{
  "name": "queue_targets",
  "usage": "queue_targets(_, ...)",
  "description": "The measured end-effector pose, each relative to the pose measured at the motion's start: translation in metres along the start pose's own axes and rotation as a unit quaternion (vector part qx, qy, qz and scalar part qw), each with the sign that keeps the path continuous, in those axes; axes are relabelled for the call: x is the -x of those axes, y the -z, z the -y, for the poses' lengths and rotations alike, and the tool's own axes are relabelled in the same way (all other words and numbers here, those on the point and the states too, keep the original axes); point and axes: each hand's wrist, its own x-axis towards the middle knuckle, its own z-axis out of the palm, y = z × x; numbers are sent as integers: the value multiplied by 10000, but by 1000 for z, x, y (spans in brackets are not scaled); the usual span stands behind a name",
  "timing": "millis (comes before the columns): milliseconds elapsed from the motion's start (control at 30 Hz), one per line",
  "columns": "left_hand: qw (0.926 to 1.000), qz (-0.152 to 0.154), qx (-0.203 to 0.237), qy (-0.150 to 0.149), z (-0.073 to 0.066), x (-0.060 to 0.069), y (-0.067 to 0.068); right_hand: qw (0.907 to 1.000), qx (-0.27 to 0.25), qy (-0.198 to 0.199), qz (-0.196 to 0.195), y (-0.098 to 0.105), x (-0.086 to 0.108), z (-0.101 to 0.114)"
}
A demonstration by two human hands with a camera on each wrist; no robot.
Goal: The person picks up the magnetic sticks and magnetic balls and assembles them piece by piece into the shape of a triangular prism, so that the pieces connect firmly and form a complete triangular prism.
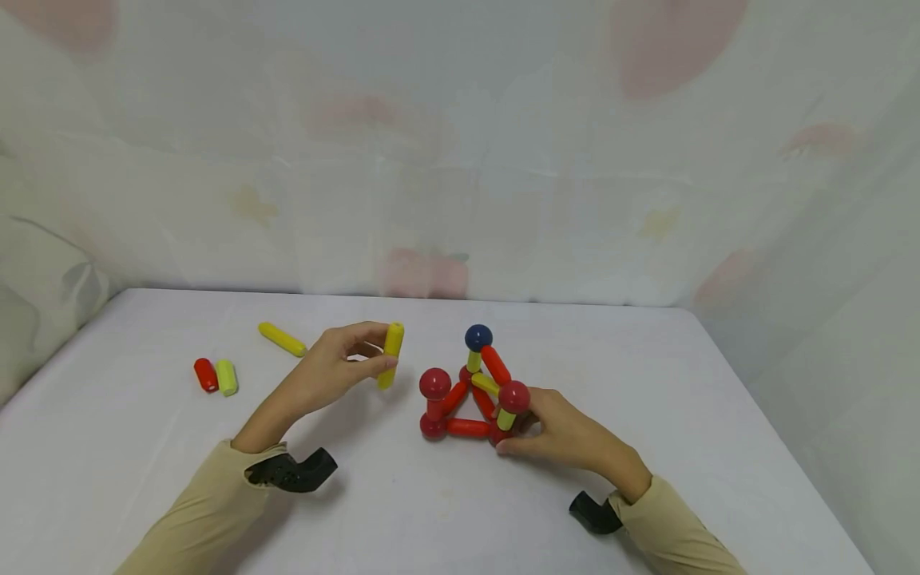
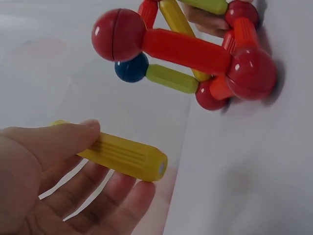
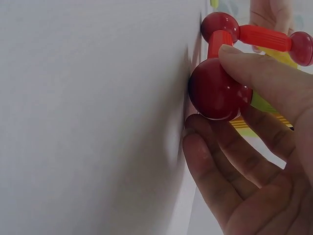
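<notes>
My left hand (image 1: 334, 363) pinches a yellow magnetic rod (image 2: 124, 155) between thumb and fingers, held upright above the table, left of a structure of magnetic rods and balls. That structure has a triangular base of red rods (image 1: 467, 429) and red balls, with short rods standing on its corners. A red ball (image 1: 434, 383) tops the left upright, a blue ball (image 1: 478, 337) the rear one, and another red ball (image 1: 513, 397) the right one. With thumb and fingers my right hand (image 1: 561, 431) grips the front right base ball (image 3: 220, 90).
On the left of the white table (image 1: 446, 511) lie a red rod (image 1: 205, 374), a short yellow-green rod (image 1: 226, 377) and a longer yellow rod (image 1: 282, 339). A patterned cloth (image 1: 431, 160) hangs behind the table's far edge.
</notes>
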Motion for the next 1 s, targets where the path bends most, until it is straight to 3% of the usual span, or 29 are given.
queue_targets(333, 9964, -301, 782, -115, -16, 4, 0, 10000, -25, -7, -29, 0, -1, -2)
queue_targets(1000, 9890, -656, 1297, -276, -49, 16, -6, 9998, -174, -28, -19, 0, 0, -2)
